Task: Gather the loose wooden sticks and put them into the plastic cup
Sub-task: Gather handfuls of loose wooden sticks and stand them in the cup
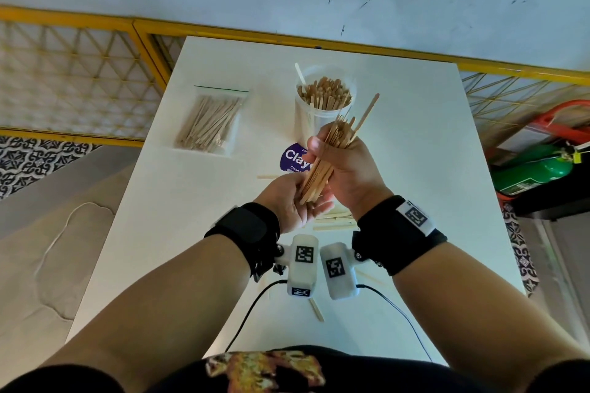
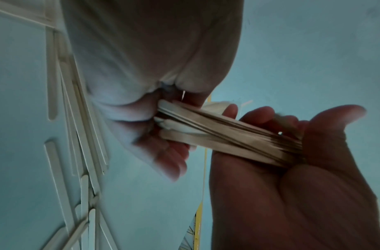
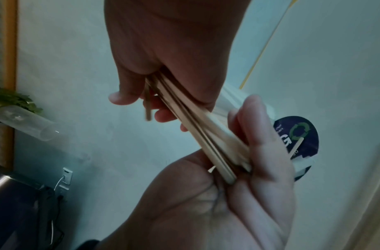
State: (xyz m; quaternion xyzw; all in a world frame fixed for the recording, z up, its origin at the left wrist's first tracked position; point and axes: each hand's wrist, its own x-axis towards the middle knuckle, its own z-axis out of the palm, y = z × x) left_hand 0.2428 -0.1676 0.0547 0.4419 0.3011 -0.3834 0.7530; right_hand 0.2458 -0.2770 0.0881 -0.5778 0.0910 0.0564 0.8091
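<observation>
My right hand [image 1: 330, 151] grips a thick bundle of wooden sticks [image 1: 321, 171] slanted above the white table [image 1: 415, 169]. One stick juts higher than the others. Under the bundle my left hand [image 1: 297, 201] lies open, palm up, and the lower stick ends rest on it. In the right wrist view the bundle [image 3: 195, 128] runs from my right hand [image 3: 174, 50] down onto my left hand [image 3: 238, 203]. The clear plastic cup [image 1: 322, 120] stands just behind, packed with upright sticks. Loose sticks [image 1: 335, 220] lie on the table below my hands; they show as loose sticks [image 2: 77, 126] in the left wrist view.
A zip bag of sticks [image 1: 210, 124] lies at the back left. A purple round label [image 1: 292, 158] sits by the cup's base. Single sticks [image 1: 316, 308] lie near the front edge. A green cylinder [image 1: 536, 169] stands right of the table, a yellow grille behind.
</observation>
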